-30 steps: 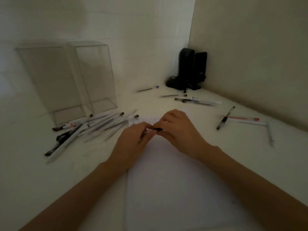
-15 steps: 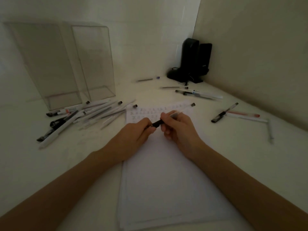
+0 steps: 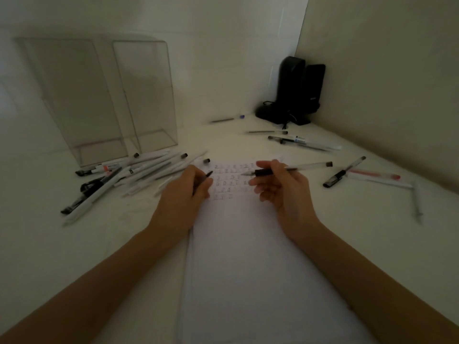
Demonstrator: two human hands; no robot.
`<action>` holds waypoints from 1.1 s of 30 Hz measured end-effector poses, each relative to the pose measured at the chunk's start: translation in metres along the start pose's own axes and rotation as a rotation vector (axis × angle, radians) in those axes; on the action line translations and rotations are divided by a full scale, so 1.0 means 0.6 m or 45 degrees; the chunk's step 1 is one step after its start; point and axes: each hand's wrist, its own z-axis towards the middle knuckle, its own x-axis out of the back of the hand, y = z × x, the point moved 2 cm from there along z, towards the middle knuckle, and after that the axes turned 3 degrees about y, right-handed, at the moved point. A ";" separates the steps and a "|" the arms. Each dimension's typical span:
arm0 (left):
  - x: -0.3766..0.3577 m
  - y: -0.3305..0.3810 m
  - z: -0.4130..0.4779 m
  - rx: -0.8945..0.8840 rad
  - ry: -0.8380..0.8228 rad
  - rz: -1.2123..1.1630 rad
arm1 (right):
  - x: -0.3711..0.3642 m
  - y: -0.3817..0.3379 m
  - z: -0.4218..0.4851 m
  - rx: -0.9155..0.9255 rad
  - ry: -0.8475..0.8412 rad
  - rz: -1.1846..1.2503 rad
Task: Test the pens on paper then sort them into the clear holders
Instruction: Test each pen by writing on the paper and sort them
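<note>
My right hand [image 3: 280,192] pinches a clear pen [image 3: 298,168] with a black grip, its bare tip pointing left above the paper [image 3: 248,256]. My left hand [image 3: 185,192] holds the pen's black cap [image 3: 207,175] between its fingers, a short way left of the tip. Rows of small test marks [image 3: 229,181] fill the top of the sheet between my hands. Two empty clear holders [image 3: 74,95] [image 3: 149,95] stand at the back left. A heap of white and black pens [image 3: 129,172] lies in front of them.
More pens lie scattered at the right: a black-capped one [image 3: 344,172], a red one [image 3: 375,174], a white one [image 3: 417,199] and several near the back [image 3: 303,141]. A black device with a cable [image 3: 295,93] stands in the wall corner.
My hands have drawn apart. The cap came off the pen into my left hand, and my right hand moved the pen to the right. The view dropped slightly.
</note>
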 end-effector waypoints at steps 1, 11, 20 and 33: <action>-0.002 -0.003 0.002 0.039 0.009 -0.007 | -0.002 0.001 -0.002 0.020 -0.020 -0.089; -0.015 -0.006 0.008 0.050 -0.146 0.130 | -0.038 -0.010 0.034 0.180 0.005 -0.952; -0.017 0.003 0.003 0.006 -0.234 0.372 | -0.037 0.015 0.046 0.261 0.051 -0.982; -0.010 0.012 0.002 0.004 -0.242 0.334 | -0.039 0.018 0.050 0.341 -0.052 -1.109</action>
